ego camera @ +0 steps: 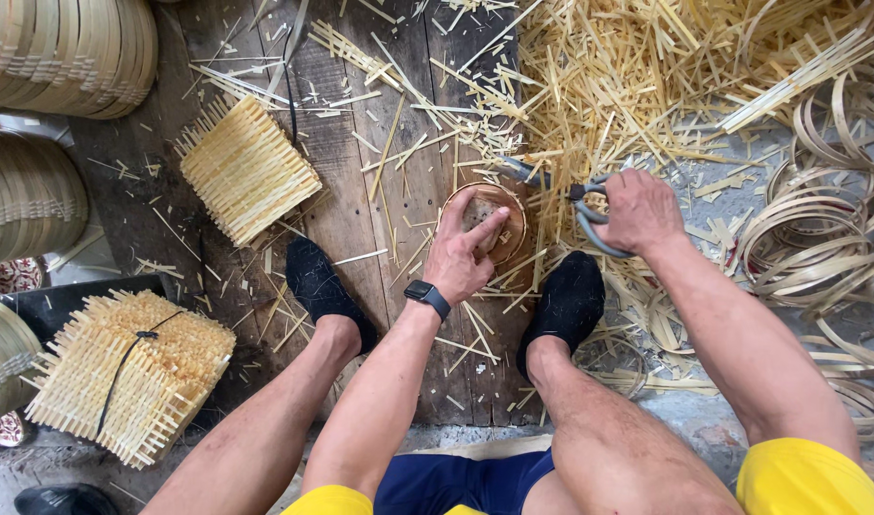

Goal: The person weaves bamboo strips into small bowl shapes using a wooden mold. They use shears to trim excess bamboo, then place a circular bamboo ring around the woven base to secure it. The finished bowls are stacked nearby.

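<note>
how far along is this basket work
Done: woven mat stacks and finished round frames sit piled at the left. In hand: the left hand presses a small round piece on the board while the right hand holds scissors. Left: loose hoops and strips.

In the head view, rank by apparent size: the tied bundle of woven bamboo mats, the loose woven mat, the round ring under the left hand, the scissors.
1. Tied mat bundle, though it lies nearer the camera.
2. Loose woven mat.
3. Round ring and scissors: look alike, both partly hidden by the left hand and right hand.
</note>
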Demonstrator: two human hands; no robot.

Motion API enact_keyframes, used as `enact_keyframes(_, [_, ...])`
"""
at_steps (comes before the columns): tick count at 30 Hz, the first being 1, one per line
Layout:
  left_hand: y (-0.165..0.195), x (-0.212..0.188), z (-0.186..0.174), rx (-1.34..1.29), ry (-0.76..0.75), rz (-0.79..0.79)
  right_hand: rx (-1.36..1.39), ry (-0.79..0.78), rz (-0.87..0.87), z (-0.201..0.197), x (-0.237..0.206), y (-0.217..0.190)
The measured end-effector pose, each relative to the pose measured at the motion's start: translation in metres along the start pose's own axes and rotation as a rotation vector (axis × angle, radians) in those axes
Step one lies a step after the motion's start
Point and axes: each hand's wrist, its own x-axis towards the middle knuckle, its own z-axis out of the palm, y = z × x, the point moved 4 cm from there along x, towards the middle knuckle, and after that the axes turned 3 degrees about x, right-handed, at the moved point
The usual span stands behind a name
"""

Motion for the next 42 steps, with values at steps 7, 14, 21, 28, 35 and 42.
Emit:
enact_keyframes(7, [0.002, 0.013, -0.008, -0.031, -0.178, 0.092, -0.031, -0.16, 0.033, 0.009, 0.001, -0.008])
enact_keyframes(14, [-0.041, 0.024, -0.008, -0.316, 0.112, -0.352, 0.361, 0.104, 0.535, 0.018, -0.009, 0.057])
enact_keyframes(21, [-0.084, 0.042, 0.035, -0.629, -0.048, -0.65, 0.298, 0.335, 0.411, 0.01, -0.025, 0.034])
enact_keyframes(28, [-0.049, 0.032, 0.04, -0.602, 0.017, -0.497, 1.338, -0.018, 0.177, 0.021, -0.011, -0.064])
enact_keyframes(35, [-0.08, 0.031, 0.057, -0.837, 0.108, -0.763, 1.613, -0.22, 0.375, 0.034, -0.009, -0.057])
enact_keyframes(42, [-0.118, -0.026, 0.077, -1.418, -0.081, -0.837, 1.907, -0.229, 0.493, 0.057, -0.015, -0.071])
